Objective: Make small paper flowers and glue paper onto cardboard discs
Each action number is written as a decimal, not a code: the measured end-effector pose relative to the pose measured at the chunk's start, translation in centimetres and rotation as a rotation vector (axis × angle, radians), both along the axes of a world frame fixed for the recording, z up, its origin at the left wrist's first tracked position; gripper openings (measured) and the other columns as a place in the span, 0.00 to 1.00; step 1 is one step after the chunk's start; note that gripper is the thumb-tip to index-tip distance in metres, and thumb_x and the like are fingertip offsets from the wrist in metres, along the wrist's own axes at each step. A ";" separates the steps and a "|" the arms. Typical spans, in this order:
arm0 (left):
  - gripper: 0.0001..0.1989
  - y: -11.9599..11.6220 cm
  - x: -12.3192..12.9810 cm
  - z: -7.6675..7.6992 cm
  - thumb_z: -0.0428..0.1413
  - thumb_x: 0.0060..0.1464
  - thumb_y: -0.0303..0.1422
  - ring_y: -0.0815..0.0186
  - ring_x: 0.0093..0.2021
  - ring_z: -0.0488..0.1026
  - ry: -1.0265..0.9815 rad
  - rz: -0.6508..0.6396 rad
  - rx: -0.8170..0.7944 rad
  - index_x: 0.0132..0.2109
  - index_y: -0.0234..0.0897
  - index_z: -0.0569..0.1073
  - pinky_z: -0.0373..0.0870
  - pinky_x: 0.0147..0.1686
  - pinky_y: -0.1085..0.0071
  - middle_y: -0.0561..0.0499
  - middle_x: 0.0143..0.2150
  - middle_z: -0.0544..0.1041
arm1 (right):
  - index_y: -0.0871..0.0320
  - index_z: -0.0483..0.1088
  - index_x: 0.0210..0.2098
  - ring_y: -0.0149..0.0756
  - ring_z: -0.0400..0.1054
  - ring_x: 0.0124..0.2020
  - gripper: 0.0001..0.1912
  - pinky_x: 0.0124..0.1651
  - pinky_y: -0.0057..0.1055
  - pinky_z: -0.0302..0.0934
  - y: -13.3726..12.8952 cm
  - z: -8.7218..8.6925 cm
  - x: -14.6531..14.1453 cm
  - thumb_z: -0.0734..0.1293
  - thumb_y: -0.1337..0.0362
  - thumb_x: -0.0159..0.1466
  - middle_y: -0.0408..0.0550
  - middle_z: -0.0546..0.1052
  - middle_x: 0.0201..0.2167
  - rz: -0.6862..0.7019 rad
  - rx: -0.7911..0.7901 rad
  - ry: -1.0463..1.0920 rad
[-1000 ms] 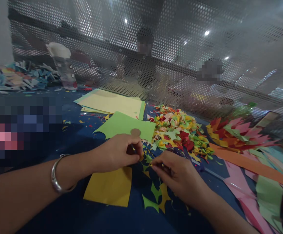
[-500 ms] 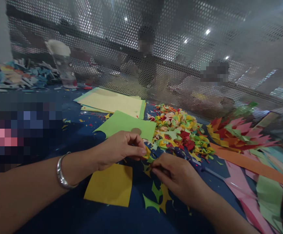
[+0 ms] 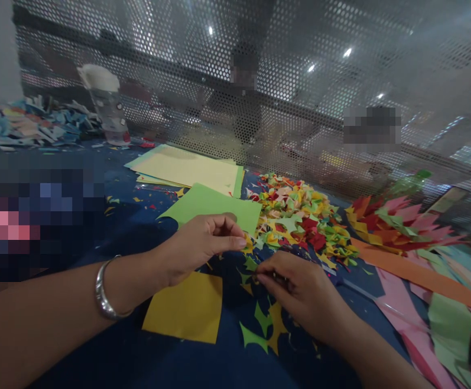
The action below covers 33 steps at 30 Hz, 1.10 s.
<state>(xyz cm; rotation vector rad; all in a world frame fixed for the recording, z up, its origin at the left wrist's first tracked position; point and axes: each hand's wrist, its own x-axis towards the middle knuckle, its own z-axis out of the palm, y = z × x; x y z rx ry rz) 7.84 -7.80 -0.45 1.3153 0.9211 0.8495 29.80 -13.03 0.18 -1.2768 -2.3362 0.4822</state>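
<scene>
My left hand (image 3: 203, 243), a silver bangle on its wrist, is pinched closed beside a small yellow paper piece (image 3: 248, 244); whatever lies between its fingertips is too small to make out. To its right, my right hand (image 3: 296, 281) is also closed, thumb against forefinger, next to small green scraps (image 3: 250, 263); its grip content is unclear. Below the left hand lies a yellow sheet (image 3: 184, 310). Green and yellow offcuts (image 3: 255, 337) rest below the right hand. A green sheet (image 3: 243, 213) with curved cut edges is behind the left hand.
A heap of colourful scraps (image 3: 300, 210) lies behind the hands. Stacked pale sheets (image 3: 194, 170) and a bottle (image 3: 111, 116) stand farther back. At right are folded paper petals (image 3: 405, 221), an orange strip (image 3: 413, 270) and pink paper (image 3: 401, 302). People show beyond a perforated screen (image 3: 170, 81).
My left thumb and fingertips have shifted slightly up and away from the yellow piece, leaving more of it visible. My right hand has hardly moved. The view has shifted slightly.
</scene>
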 end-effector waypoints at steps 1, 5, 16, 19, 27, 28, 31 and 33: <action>0.10 0.0 0.0 0.0 0.65 0.48 0.36 0.70 0.33 0.67 -0.005 0.001 0.004 0.35 0.35 0.75 0.59 0.33 0.73 0.54 0.31 0.73 | 0.56 0.74 0.36 0.30 0.67 0.29 0.06 0.32 0.26 0.57 0.0 0.1 0.0 0.64 0.68 0.67 0.42 0.74 0.29 -0.017 0.004 0.014; 0.11 -0.4 0.3 0.0 0.65 0.48 0.34 0.71 0.35 0.68 -0.047 -0.014 -0.019 0.36 0.34 0.74 0.60 0.35 0.74 0.54 0.34 0.74 | 0.55 0.73 0.35 0.30 0.66 0.29 0.07 0.32 0.26 0.57 -0.2 0.3 0.1 0.64 0.63 0.68 0.41 0.74 0.29 -0.094 -0.004 0.077; 0.16 -1.1 1.2 -0.4 0.68 0.44 0.31 0.72 0.35 0.70 -0.138 -0.038 -0.029 0.38 0.35 0.70 0.66 0.39 0.73 0.55 0.35 0.73 | 0.55 0.74 0.33 0.29 0.62 0.25 0.10 0.28 0.25 0.56 -0.2 0.1 -0.6 0.66 0.58 0.67 0.40 0.72 0.25 -0.174 -0.037 0.229; 0.19 -1.2 1.3 -0.3 0.68 0.45 0.31 0.71 0.35 0.71 -0.135 -0.034 -0.047 0.42 0.36 0.69 0.66 0.38 0.73 0.56 0.33 0.74 | 0.56 0.74 0.33 0.28 0.62 0.24 0.09 0.27 0.24 0.57 -0.1 0.2 -0.6 0.66 0.59 0.66 0.40 0.72 0.24 -0.176 -0.011 0.253; 0.20 -1.4 1.3 -0.1 0.67 0.45 0.30 0.70 0.38 0.71 -0.100 -0.075 -0.069 0.45 0.36 0.70 0.67 0.43 0.70 0.55 0.34 0.73 | 0.56 0.74 0.33 0.29 0.63 0.24 0.06 0.27 0.25 0.58 -0.4 0.3 -0.8 0.67 0.61 0.66 0.41 0.72 0.24 -0.194 0.007 0.258; 0.20 -1.5 1.3 -0.1 0.67 0.45 0.30 0.70 0.38 0.71 -0.101 -0.083 -0.068 0.45 0.36 0.70 0.67 0.44 0.70 0.55 0.36 0.73 | 0.56 0.74 0.34 0.29 0.64 0.24 0.06 0.27 0.25 0.59 -0.4 0.3 -0.8 0.67 0.62 0.65 0.41 0.73 0.25 -0.192 0.009 0.256; 0.19 -1.5 1.3 0.0 0.68 0.43 0.30 0.69 0.39 0.71 -0.125 -0.114 -0.083 0.42 0.35 0.71 0.67 0.44 0.70 0.53 0.37 0.73 | 0.56 0.75 0.34 0.29 0.64 0.24 0.06 0.27 0.25 0.59 -0.3 0.3 -0.7 0.67 0.62 0.65 0.41 0.73 0.25 -0.184 0.008 0.254; 0.17 -1.6 1.3 0.0 0.68 0.44 0.31 0.70 0.38 0.70 -0.138 -0.124 -0.095 0.40 0.35 0.72 0.66 0.42 0.71 0.53 0.37 0.74 | 0.55 0.75 0.34 0.29 0.64 0.24 0.06 0.27 0.26 0.59 -0.2 0.3 -0.6 0.67 0.62 0.65 0.41 0.73 0.25 -0.177 0.011 0.246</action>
